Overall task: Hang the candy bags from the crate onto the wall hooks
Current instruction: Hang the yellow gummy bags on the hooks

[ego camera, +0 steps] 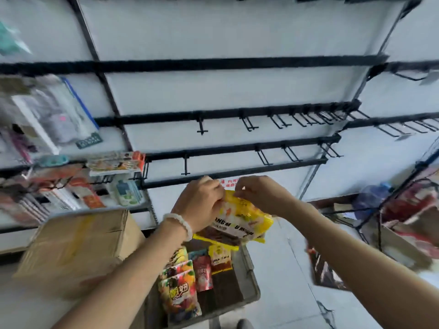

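We hold one yellow candy bag (240, 219) with both hands in front of the wall, above the grey crate (249, 281) where more candy bags (180, 293) stand in rows. Our left hand (202, 205) grips the top left part of the bag with curled fingers, and our right hand (259, 195) pinches the top edge of it from the right side; the exact fingertips are blurred, so we cannot tell how much of the edge they cover. The bag hangs down and a little toward us from the fingers, with its long axis tilted, the top edge high and the bottom pointing to the crate. The relation that matters now is between this top edge and the black wall hooks (186, 165) on the rails. The nearest hook is just above and a little left of the left hand, so we judge the left hand is closer to it, while other hooks (263, 157) are up and to the right. The hooks point out toward us, so the top of the bag probably must be turned flat to the wall and its hole, which we cannot see, pushed onto the prong. A cardboard box (78, 245) stands left of the crate.
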{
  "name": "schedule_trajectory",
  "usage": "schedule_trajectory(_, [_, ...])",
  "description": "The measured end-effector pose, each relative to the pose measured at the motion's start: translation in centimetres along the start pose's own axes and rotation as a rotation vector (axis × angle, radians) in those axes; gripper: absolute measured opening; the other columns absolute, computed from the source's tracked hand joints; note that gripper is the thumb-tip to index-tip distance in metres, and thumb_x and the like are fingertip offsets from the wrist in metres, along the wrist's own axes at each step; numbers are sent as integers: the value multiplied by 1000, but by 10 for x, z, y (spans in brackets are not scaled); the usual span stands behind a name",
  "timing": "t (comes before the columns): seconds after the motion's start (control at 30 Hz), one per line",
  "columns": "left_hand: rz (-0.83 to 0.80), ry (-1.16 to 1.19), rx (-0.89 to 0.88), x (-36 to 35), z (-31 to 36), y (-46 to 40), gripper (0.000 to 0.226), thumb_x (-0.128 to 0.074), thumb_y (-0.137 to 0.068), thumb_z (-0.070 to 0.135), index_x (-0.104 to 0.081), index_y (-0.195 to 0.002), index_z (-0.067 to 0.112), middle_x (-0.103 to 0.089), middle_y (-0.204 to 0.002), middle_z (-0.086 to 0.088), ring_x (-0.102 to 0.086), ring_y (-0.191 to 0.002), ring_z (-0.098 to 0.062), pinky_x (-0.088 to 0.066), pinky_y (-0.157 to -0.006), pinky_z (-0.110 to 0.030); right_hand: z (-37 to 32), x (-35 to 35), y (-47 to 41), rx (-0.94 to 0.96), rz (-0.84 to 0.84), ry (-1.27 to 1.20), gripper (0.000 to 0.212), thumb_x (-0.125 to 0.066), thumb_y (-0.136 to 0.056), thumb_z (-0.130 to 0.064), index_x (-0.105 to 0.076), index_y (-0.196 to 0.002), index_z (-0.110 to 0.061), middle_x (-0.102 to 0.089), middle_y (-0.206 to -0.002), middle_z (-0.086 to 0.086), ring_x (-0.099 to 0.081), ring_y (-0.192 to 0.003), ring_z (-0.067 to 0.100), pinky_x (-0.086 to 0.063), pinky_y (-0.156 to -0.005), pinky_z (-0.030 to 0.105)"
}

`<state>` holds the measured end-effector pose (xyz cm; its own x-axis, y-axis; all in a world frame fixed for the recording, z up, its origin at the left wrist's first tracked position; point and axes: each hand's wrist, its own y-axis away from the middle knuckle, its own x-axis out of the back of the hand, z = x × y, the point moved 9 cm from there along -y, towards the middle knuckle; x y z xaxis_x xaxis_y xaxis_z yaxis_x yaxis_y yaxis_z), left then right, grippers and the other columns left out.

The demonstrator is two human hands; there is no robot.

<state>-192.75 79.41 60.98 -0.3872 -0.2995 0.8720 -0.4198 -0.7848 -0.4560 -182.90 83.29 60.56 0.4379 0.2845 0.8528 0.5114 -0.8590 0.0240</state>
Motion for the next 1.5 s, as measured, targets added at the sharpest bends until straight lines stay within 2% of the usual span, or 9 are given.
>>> schedule_trajectory(0.17, [119, -51, -48, 105, 41, -18, 9, -66, -76, 12, -62, -69, 15, -60, -73, 2, -51, -71, -22, -46, -61, -34, -59, 82, 37, 46, 106, -25, 10, -59, -88, -30, -58, -78, -28, -53, -69, -11, -50, -65, 11, -41, -62, 28])
schedule_trajectory(0.3, [236, -142, -58, 163, 65, -40, 14, -68, -74, 9, -59, -65, 14, -57, -69, 3, -48, -69, -21, -45, -59, -35, -75, 131, 53, 87, 193, -75, 9, -61, -88, -24, -67, -91, -18, -52, -69, -18, -48, -65, 1, -34, -55, 8])
schedule_trajectory(0.47, [287, -232, -117, 201, 89, -74, 8, -71, -76, 14, -64, -71, 15, -63, -77, 5, -54, -77, -19, -43, -65, -29, -87, 186, 50, 142, 219, -66, 8, -59, -88, -21, -67, -86, -20, -56, -74, -15, -49, -67, 0, -37, -60, 16])
schedule_trajectory(0.53, [313, -255, -100, 211, 89, -91, 9, -73, -76, 16, -65, -72, 15, -63, -77, 5, -54, -77, -19, -44, -65, -29, -90, 212, 43, 178, 254, -48, 9, -58, -89, -21, -66, -86, -20, -57, -75, -14, -49, -68, -1, -37, -60, 13])
schedule_trajectory(0.83, [416, -292, -25, 244, 76, -171, 6, -74, -75, 20, -69, -76, 17, -64, -80, 5, -55, -78, -19, -46, -65, -33, -95, 304, -6, 289, 348, -12, 11, -57, -90, -27, -67, -90, -22, -62, -82, -9, -57, -77, 10, -43, -63, 19])
schedule_trajectory(1.0, [432, -296, -4, 250, 54, -209, 9, -72, -77, 22, -66, -73, 17, -61, -78, 6, -53, -79, -20, -47, -64, -37, -94, 332, -38, 290, 386, -25, 12, -55, -91, -27, -66, -87, -23, -62, -81, -8, -63, -76, 16, -51, -71, 31])
schedule_trajectory(1.23, [517, -274, -4, 285, 14, -265, 9, -67, -82, 24, -69, -80, 15, -64, -83, 0, -51, -85, -23, -43, -74, -34, -115, 388, -84, 338, 515, 9, 14, -55, -91, -29, -66, -87, -21, -57, -76, -8, -56, -67, 12, -43, -57, 20])
schedule_trajectory(1.37, [527, -289, -15, 307, -5, -297, 12, -65, -84, 24, -68, -81, 13, -59, -78, -1, -47, -82, -22, -41, -72, -34, -128, 416, -110, 344, 579, 64, 13, -53, -92, -29, -61, -83, -24, -54, -72, -9, -53, -66, 11, -42, -58, 24])
schedule_trajectory(1.5, [482, -262, -15, 320, -26, -331, 14, -61, -87, 27, -68, -86, 15, -62, -84, -1, -51, -90, -23, -41, -81, -36, -134, 440, -135, 353, 641, 63, 13, -54, -92, -30, -60, -82, -24, -55, -69, -9, -54, -61, 10, -40, -56, 22])
